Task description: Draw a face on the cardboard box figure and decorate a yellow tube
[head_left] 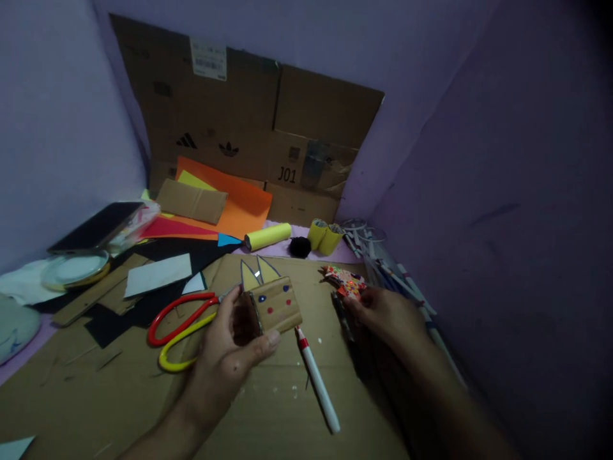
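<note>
You have a small brown cardboard box (276,308), slightly tilted, held up in your left hand (234,358). It bears two pointed yellow ears (258,275) with dark outlines, two blue eyes and two red cheek spots. A mottled, mostly red piece (348,281), too unclear to identify, lies at your right fingertips (360,308).

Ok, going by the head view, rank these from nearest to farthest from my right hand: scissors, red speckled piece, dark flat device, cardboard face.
From the right hand:
1. Red speckled piece: at its fingertips.
2. Cardboard face: to its left, in the left hand.
3. Scissors: beyond the left hand.
4. Dark flat device: far left, toward the wall.
</note>
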A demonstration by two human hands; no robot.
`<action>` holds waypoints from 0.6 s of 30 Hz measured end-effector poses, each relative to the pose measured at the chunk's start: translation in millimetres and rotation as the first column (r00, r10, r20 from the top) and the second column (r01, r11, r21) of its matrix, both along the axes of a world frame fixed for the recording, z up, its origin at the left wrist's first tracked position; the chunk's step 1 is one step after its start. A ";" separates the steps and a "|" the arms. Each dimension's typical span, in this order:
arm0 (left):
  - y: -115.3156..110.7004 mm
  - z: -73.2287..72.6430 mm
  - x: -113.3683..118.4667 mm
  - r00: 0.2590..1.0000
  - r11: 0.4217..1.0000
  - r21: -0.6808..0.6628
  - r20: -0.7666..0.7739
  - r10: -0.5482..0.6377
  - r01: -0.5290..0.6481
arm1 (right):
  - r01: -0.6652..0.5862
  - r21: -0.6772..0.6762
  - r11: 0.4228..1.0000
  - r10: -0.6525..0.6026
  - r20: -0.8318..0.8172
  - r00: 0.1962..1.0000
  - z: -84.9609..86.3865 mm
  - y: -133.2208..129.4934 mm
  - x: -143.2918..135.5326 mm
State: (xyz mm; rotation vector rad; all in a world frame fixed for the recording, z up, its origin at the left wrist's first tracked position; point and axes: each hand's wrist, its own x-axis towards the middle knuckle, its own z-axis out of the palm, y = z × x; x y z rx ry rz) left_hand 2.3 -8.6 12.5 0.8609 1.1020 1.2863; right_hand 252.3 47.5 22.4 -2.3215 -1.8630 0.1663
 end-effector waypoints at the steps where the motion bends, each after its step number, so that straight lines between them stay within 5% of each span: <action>1: 0.2 -0.2 -0.1 1.000 1.000 -0.003 -0.001 -0.002 0.002 | 0.003 -0.004 1.000 -0.003 -0.025 1.000 -3.1 3.5 -0.5; 7: -0.2 0.4 -0.3 1.000 1.000 0.006 -0.001 -0.024 0.024 | 0.067 -0.017 0.998 -0.068 -0.373 0.926 -15.3 15.0 2.4; 11: -0.6 0.3 0.2 1.000 1.000 0.019 0.016 -0.024 0.024 | 0.088 0.036 0.995 -0.044 -0.644 0.764 -12.3 8.4 5.0; 18: -3.8 0.3 4.5 1.000 1.000 -0.006 0.004 0.030 -0.030 | 0.111 0.223 0.968 0.144 -0.865 0.480 6.4 -36.8 -12.1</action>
